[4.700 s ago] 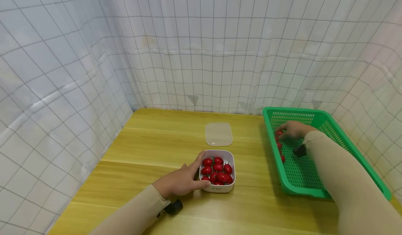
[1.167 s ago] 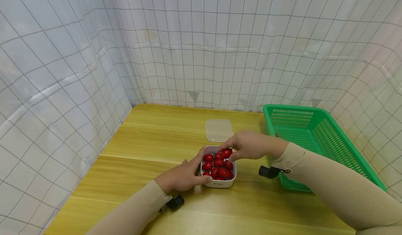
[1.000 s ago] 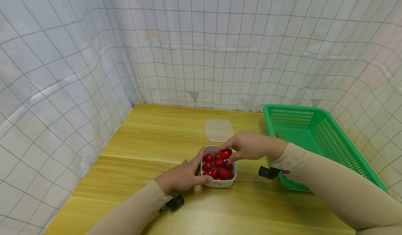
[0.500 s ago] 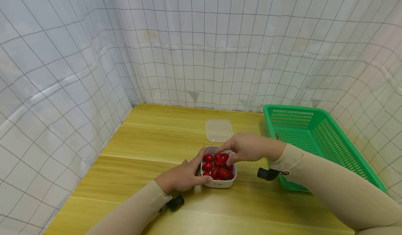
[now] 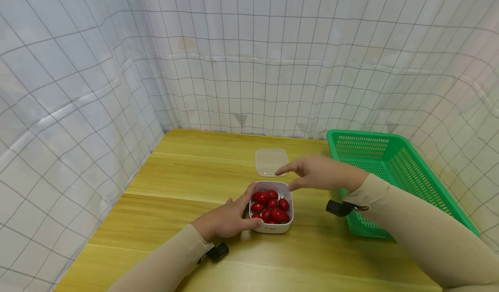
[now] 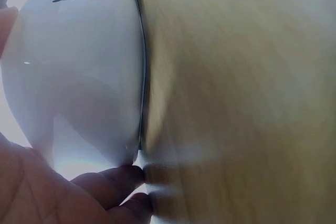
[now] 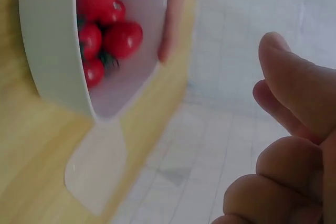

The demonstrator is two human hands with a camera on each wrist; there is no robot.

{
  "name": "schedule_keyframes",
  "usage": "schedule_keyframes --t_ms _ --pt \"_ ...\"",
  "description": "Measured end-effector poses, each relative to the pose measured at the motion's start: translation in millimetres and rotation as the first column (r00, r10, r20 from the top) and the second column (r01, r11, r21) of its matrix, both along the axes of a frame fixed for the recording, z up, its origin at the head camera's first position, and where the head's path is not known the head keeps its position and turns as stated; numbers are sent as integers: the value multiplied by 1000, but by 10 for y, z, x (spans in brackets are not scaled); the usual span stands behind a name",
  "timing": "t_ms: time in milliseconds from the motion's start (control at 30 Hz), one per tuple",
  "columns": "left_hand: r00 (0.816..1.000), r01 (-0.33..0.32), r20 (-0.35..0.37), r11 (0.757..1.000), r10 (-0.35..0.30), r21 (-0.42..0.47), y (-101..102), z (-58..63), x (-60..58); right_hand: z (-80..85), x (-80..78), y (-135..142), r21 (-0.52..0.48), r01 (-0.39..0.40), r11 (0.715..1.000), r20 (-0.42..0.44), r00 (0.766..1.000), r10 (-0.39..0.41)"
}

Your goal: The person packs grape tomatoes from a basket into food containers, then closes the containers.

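A small white square food box (image 5: 271, 229) stands on the wooden table with several red cherry tomatoes (image 5: 271, 203) inside. My left hand (image 5: 230, 218) holds it from the left, thumb on the front rim and fingers along the back. The left wrist view shows fingers (image 6: 113, 184) low against the box's side wall (image 6: 79, 72). Just above the box's far right corner hovers my right hand (image 5: 325, 173), thumb and index finger apart and nothing between them. Its thumb (image 7: 294, 82) is well away from the tomatoes (image 7: 123, 39) in the right wrist view.
A clear flat lid (image 5: 269, 160) lies behind the box. On the right is a green perforated basket (image 5: 362, 230), partly covered by my right forearm. White grid-patterned curtains (image 5: 249, 75) enclose the table at the back and sides.
My right hand went from the basket to the box, let go of a cherry tomato among the others, then rose away to the upper right. The left hand stayed on the box.
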State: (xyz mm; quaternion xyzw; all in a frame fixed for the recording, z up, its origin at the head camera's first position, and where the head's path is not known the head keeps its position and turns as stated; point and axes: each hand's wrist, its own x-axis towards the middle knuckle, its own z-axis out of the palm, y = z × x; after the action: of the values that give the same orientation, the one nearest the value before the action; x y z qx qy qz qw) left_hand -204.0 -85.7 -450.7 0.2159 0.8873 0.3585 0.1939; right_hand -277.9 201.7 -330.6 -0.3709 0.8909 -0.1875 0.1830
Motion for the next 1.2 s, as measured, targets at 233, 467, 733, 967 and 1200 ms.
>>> schedule_keyframes --t_ms 233,467,733,967,1200 --pt "1000 -25 6 1000 25 -18 23 13 -10 93 -381 694 -109 290 951 -9 956 -292" --pt "999 -33 1 999 33 -36 23 -2 -17 -142 -704 1342 -104 401 910 -15 914 -405" --pt "998 -54 20 997 55 -47 19 -4 19 -412 -861 1637 -23 348 937 -72 934 -349" --pt "998 -57 20 998 57 -39 55 16 10 -615 -907 1698 49 292 955 -18 957 -291" --pt "998 -50 22 998 51 -35 53 10 -2 -782 -981 1719 94 290 952 -16 957 -290"
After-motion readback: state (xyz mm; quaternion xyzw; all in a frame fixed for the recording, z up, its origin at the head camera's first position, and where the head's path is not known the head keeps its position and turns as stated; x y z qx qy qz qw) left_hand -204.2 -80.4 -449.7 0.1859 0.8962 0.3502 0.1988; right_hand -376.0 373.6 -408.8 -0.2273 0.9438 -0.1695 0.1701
